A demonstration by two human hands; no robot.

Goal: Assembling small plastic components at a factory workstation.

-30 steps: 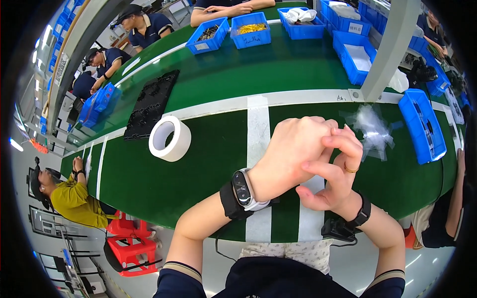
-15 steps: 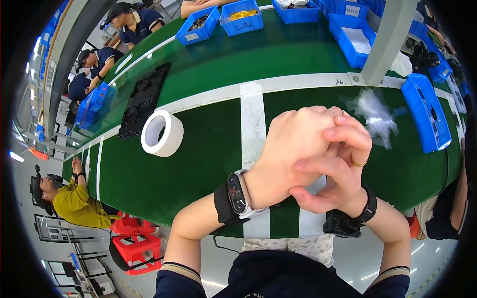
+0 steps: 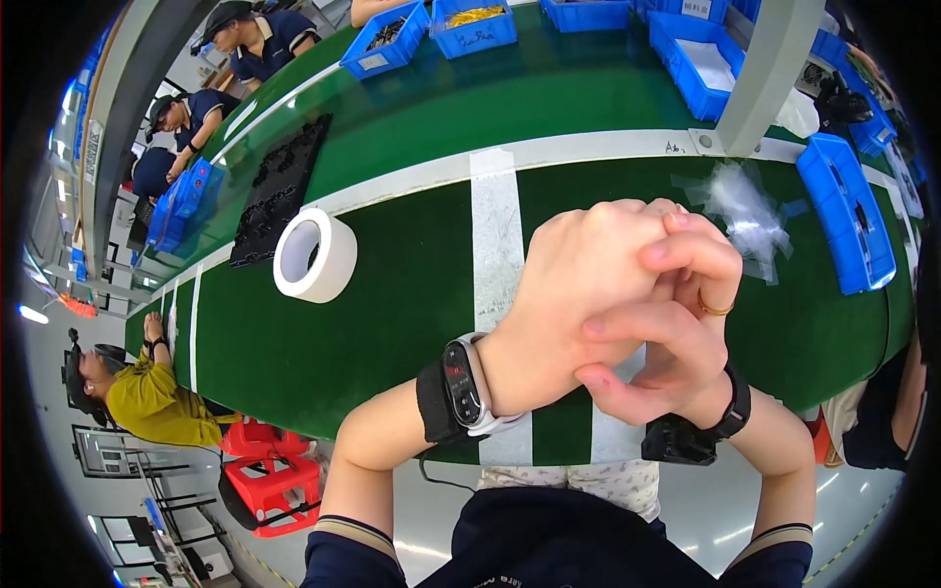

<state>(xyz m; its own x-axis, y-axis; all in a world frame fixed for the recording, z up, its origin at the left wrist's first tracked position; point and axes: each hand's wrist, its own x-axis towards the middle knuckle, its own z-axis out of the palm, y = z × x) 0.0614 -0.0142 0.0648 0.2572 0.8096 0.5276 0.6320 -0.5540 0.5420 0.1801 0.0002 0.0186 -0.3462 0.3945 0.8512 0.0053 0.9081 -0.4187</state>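
My left hand (image 3: 573, 294) is held above the table, its back and bent knuckles facing up. Its fingers curl down out of sight, so what they do is hidden. My right hand (image 3: 686, 328) is closed against the left one, its bent fingers and thumb pressed on the side of that hand. A gold-coloured ring (image 3: 715, 310) sits on a right finger. Around my left wrist are a smart band (image 3: 463, 382) and a black strap; a black band (image 3: 732, 404) circles the right wrist. No separate object shows between the hands.
On the green table (image 3: 392, 343) stands a white tape roll (image 3: 316, 255), beside a black moulded tray (image 3: 284, 191). Clear plastic pieces (image 3: 747, 216) lie near a blue bin (image 3: 848, 216). A grey post (image 3: 769, 83) rises at right. More blue bins (image 3: 474, 29) and several people are around.
My hands stay clasped in nearly the same pose. The table, tape roll and bins sit slightly higher in the picture, a small shift of the view.
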